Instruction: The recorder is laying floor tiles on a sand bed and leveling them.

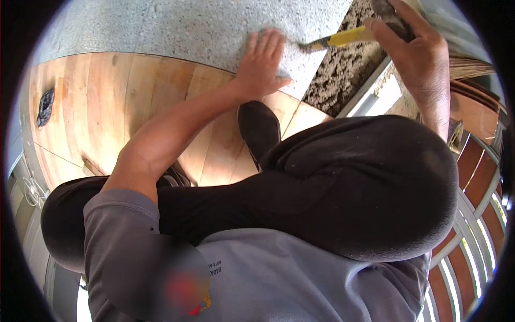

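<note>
My left hand [262, 65] lies flat on a grey speckled floor tile [177, 27], fingers spread, near the tile's right-hand corner. In my right hand [421, 56] is a hammer [351, 37], gripped around its dark head. Its yellow handle points left, and the dark handle end is at the tile's surface, close to my left fingertips. I cannot tell whether that end touches the tile. Right of the tile's edge lies a strip of rough, wet-looking brown mortar [343, 75], below the hammer.
Wood-plank-patterned flooring [107, 102] borders the tile on the near side, with a crumpled black scrap [45, 107] at the left. A pale frame edge [375, 88] bounds the mortar. Broom-like bristles [472, 67] and reddish-brown boards [475, 110] are at right. My dark shoe [259, 127] rests near the tile.
</note>
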The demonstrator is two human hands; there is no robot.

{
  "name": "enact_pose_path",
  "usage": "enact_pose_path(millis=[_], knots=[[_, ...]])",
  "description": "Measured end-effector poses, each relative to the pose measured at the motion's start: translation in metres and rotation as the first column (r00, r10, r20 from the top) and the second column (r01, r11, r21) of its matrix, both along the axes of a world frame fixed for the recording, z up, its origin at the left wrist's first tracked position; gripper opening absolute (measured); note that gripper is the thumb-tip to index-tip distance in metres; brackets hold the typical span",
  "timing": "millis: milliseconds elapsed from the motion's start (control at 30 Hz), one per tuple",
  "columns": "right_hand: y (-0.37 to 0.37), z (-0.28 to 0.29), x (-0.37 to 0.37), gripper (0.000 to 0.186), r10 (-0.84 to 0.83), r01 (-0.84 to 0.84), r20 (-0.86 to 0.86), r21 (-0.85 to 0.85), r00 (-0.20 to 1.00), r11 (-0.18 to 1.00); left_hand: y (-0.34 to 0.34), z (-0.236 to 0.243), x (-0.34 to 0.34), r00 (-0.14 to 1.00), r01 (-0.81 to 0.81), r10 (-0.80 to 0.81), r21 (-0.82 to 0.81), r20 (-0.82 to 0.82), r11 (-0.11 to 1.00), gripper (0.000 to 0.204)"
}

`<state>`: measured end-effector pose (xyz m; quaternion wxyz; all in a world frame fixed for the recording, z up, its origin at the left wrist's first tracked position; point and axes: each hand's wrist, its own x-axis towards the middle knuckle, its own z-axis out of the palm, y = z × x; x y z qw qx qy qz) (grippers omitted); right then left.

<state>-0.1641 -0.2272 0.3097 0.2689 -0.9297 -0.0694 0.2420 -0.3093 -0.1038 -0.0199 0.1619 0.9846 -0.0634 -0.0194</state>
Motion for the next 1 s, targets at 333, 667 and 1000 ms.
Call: enact_pose_path(millis=[333, 667, 1000], knots=[[0.003, -0.023, -0.009, 0.052, 0.493, -0.489, 0.497, -0.149, 0.714, 0.859, 0.026, 0.006, -0.003, 0.979, -0.199, 0.202, 0.069, -0.037, 0.978, 0.134], [0.034, -0.029, 0.001, 0.052, 0.366, -0.382, 0.393, -0.041, 0.844, 0.923, 0.026, 0.013, -0.001, 0.977, -0.197, 0.203, 0.084, -0.071, 0.977, 0.132], [0.076, 0.015, 0.028, 0.055, 0.375, -0.350, 0.041, -0.277, 0.926, 0.895, 0.025, 0.027, 0.004, 0.972, -0.186, 0.200, 0.116, -0.122, 0.976, 0.131]])
